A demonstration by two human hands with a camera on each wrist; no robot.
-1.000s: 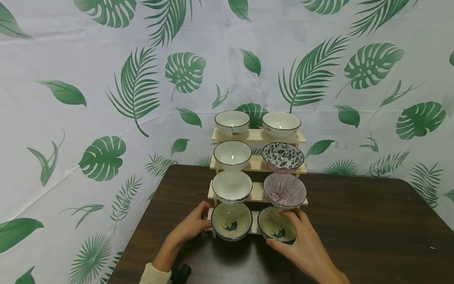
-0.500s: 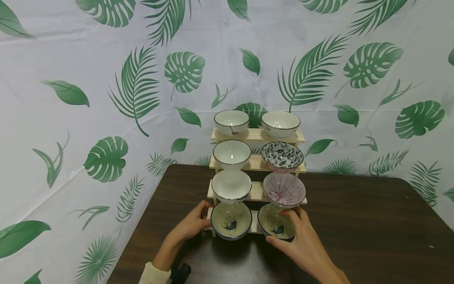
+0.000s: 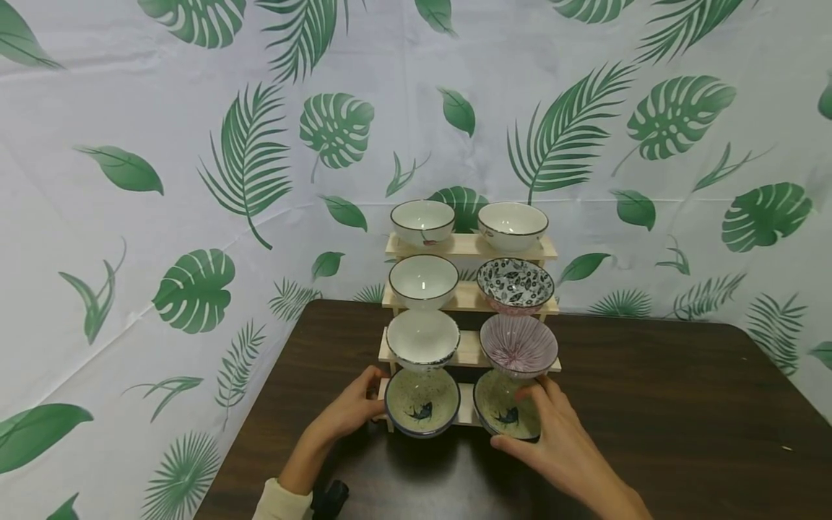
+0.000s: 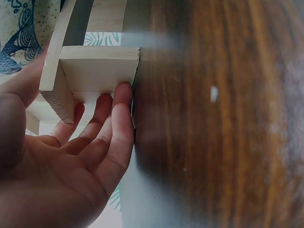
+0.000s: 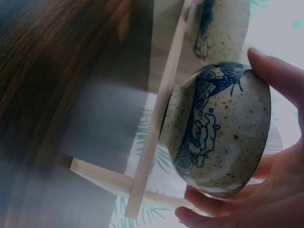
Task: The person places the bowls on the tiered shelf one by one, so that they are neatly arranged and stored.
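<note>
A tiered wooden rack [image 3: 468, 414] carries bowls in two columns. My right hand [image 3: 557, 446] grips the speckled bowl [image 3: 499, 396] on the right of the lowest shelf, thumb at its front rim and fingers round the far side. In the right wrist view this bowl [image 5: 223, 128] shows dark blue drawings and its foot is right at the shelf edge. My left hand [image 3: 347, 413] holds the left end of the lowest shelf [image 4: 99, 71], fingers curled behind it and thumb in front. Beside that hand is a matching speckled bowl [image 3: 422, 404].
Higher shelves hold a white bowl [image 3: 424, 339], a purple striped bowl [image 3: 518, 345], another white bowl [image 3: 424, 280], a black floral bowl [image 3: 516, 283] and two white bowls [image 3: 513, 224] on top. The rack stands on a dark wood table [image 3: 663, 404] before a leaf-print cloth [image 3: 416, 108].
My right hand and the speckled bowl in it have shifted slightly to the right along the lowest shelf. My left hand keeps its hold on the rack.
</note>
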